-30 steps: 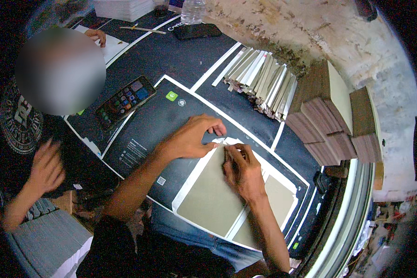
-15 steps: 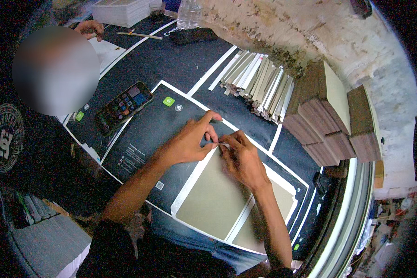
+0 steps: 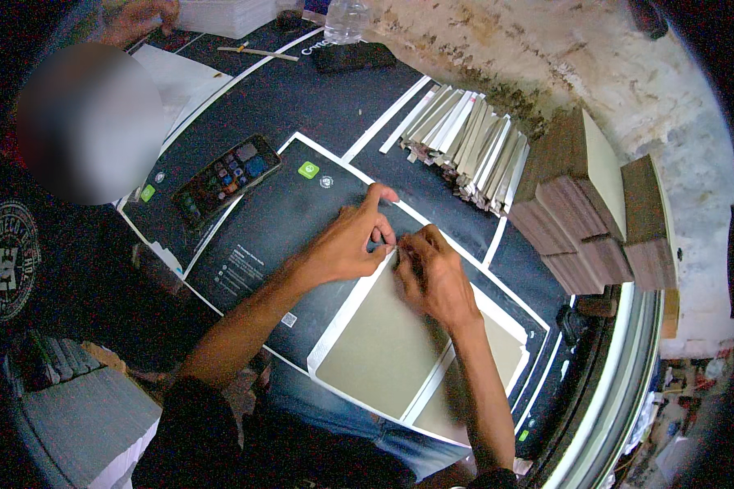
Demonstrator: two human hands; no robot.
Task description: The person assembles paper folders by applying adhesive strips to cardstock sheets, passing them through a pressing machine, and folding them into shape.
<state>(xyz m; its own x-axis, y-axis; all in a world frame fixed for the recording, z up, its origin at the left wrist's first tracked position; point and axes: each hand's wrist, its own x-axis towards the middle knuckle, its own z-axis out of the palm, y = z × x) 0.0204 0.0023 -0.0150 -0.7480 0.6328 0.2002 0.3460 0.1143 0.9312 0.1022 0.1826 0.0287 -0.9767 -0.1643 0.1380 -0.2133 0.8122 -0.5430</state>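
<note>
A large cover sheet (image 3: 330, 338), white along its turned-in edges, lies in front of me with a grey-brown board panel (image 3: 383, 346) on it. Beyond a narrow white strip (image 3: 429, 383) is a second board panel (image 3: 448, 411), partly under my right forearm. My left hand (image 3: 357, 240) is at the panel's far corner, index finger raised, thumb and other fingers bent together at the white edge. Touching close beside it, my right hand (image 3: 436, 273) has its fingers pinched together. What lies between the fingertips of both hands is too small and covered to make out.
Dark printed sheets (image 3: 277, 220) cover the table. A phone (image 3: 227, 181) lies to the left, a dark flat case (image 3: 353, 57) farther back. Bundled board strips (image 3: 465, 147) and stacked boards (image 3: 571, 204) stand at right. Across, another person's hand (image 3: 143, 20) is near a paper stack (image 3: 224, 15).
The view has shifted slightly. Both my hands stay at the same corner, with my right fingers bunched closer in. The other person's hand has moved left and back.
</note>
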